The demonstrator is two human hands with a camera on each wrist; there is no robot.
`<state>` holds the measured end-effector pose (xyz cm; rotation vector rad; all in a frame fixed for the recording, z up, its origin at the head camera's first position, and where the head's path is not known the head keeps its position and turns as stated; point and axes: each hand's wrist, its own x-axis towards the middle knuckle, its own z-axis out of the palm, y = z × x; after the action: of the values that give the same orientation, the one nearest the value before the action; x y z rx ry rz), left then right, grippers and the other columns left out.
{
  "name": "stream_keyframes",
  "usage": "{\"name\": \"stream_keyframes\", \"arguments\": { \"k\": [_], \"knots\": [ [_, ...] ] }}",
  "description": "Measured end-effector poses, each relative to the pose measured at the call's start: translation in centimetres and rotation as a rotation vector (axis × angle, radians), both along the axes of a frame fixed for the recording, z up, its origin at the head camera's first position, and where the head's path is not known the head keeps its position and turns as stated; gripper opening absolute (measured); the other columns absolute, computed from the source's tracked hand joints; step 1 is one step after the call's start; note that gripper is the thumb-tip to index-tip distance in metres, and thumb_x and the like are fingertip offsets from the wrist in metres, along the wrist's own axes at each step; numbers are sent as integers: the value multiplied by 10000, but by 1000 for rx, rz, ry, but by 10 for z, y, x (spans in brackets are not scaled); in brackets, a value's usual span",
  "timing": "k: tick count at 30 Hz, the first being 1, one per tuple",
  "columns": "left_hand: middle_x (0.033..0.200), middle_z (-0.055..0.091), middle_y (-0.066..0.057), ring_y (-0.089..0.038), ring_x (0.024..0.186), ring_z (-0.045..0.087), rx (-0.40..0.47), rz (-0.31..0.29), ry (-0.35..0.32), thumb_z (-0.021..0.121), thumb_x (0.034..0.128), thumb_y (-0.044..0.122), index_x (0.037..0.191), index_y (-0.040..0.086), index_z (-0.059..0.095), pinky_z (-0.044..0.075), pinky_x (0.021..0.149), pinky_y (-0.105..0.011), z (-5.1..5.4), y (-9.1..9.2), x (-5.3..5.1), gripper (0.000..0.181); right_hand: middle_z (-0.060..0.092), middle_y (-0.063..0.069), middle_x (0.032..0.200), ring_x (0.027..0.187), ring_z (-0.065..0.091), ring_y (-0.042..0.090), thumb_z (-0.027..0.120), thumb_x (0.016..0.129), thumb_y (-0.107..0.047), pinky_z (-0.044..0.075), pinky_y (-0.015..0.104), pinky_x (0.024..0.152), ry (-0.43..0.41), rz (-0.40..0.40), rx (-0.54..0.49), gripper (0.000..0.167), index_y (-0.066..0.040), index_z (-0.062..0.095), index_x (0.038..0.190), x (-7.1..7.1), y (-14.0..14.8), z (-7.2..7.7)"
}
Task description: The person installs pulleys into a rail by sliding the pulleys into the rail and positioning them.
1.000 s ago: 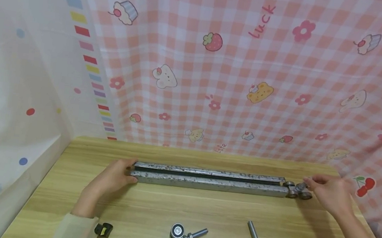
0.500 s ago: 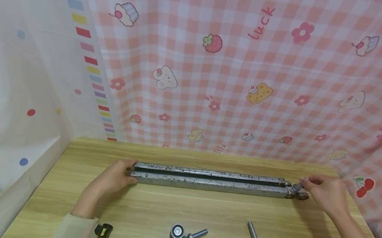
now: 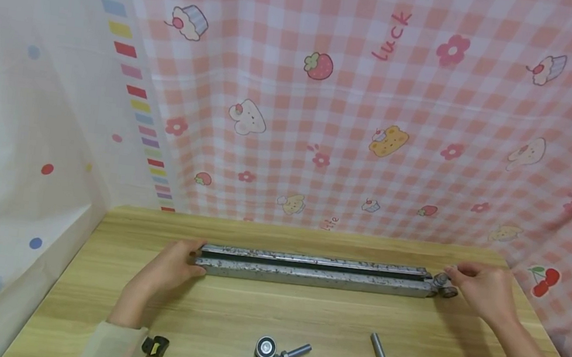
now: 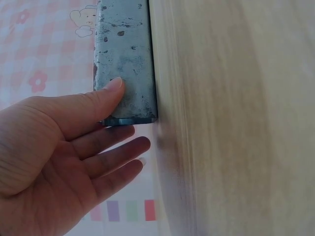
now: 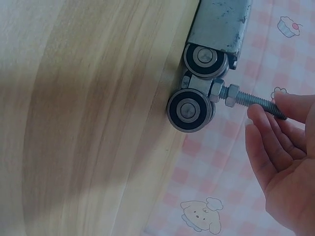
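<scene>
"At the right end of the rail (image 3: 314, 279), what's happening?"

"The right hand (image 3: 487, 291) pinches the roller trolley (image 5: 199, 84) by its bolt (image 5: 252, 101); its leading wheels (image 5: 204, 56) sit partly inside."

"And the left hand (image 3: 172, 264)?"

"Gripping the rail's other end; were that slack, the rail might slide. A tilted bolt could jam the wheels."
</scene>
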<state>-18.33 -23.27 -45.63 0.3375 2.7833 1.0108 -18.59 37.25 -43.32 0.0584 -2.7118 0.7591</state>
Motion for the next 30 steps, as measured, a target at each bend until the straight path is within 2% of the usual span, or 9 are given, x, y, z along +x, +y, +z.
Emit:
{"name": "stream_keyframes", "arguments": {
  "k": [16, 30],
  "knots": [
    [1352, 632, -300, -446, 1274, 599, -3, 6, -5, 758, 956, 57, 1488, -85, 509, 506, 1057, -587, -2, 0, 0, 605, 751, 79, 744, 596, 610, 93, 757, 980, -217, 476, 255, 481, -11, 15, -17, 268, 44, 796, 933, -3, -12, 1],
    [1329, 647, -290, -423, 1246, 621, -8, 15, -1, 761, 952, 51, 1482, -84, 517, 514, 1051, -578, -2, 1, 0, 600, 777, 169, 871, 734, 722, 247, 755, 983, -246, 549, 290, 571, -66, 44, -23, 332, 80, 784, 1040, -3, -25, 2]
  ]
}}
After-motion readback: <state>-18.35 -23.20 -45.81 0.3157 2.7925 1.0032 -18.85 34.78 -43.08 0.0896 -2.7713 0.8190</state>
